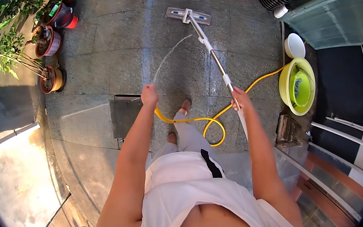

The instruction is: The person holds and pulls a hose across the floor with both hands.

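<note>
My left hand [149, 96] is closed around the end of a yellow hose [190, 120], and a thin arc of water [168, 57] runs from it toward the mop. The hose drops from that hand, makes a loop near my feet and trails off to the right. In my right hand [242, 99] is the pole of a flat mop [216, 59], gripped partway along its length. The mop's flat rectangular head [201, 17] rests on the wet paving ahead of me. Part of the lower pole is covered by my right hand and forearm.
Potted plants [50, 44] line the left side. At right stand a yellow-green basin [285, 89] with a green one inside, a white bucket [294, 46] and a brick-like block [284, 128]. A dark square cover [126, 116] lies in the floor left of my feet.
</note>
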`<state>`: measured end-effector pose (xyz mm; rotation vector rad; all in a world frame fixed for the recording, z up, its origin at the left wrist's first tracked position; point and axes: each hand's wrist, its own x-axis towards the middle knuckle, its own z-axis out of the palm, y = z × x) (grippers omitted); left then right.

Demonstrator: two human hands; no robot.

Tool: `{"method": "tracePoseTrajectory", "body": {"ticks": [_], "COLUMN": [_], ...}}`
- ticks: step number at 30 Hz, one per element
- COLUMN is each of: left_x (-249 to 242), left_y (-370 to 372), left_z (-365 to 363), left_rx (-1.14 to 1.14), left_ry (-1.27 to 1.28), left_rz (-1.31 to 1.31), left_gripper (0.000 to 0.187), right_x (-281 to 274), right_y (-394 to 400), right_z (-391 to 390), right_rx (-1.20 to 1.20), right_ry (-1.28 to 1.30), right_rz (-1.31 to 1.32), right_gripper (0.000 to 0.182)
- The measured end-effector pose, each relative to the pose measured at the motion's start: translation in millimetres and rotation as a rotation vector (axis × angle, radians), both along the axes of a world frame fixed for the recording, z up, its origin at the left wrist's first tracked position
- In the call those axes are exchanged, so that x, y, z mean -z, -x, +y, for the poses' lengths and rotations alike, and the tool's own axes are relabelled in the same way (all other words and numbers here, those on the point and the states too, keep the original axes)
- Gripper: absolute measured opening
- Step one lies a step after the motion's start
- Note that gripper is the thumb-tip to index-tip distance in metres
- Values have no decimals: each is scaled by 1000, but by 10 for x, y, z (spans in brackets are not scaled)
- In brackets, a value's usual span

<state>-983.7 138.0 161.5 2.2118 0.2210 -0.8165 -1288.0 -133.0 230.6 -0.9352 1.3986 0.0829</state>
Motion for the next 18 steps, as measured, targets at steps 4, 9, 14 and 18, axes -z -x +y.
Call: {"method": "tracePoseTrajectory", "body": {"ticks": [4,9,14,18], "left_x": [-168,-133,-111,-72], "left_y": [-236,-380,-514,-621], "left_z": [-86,84,353,610], "left_rx": [-165,-389,-590,-681], "left_ry": [74,62,109,123], "left_rz": [72,89,94,127], "left_gripper": [24,24,25,26], "right_x": [124,-223,-1054,-1695], "right_y": [-853,-937,-279,140], "right_z": [-722,-970,-890,-498], "right_rx": [-219,-498,-642,-721], "right_ry": [214,436,337,282], "right_rz": [121,271,324,377], "right_gripper": [45,44,46,46]}}
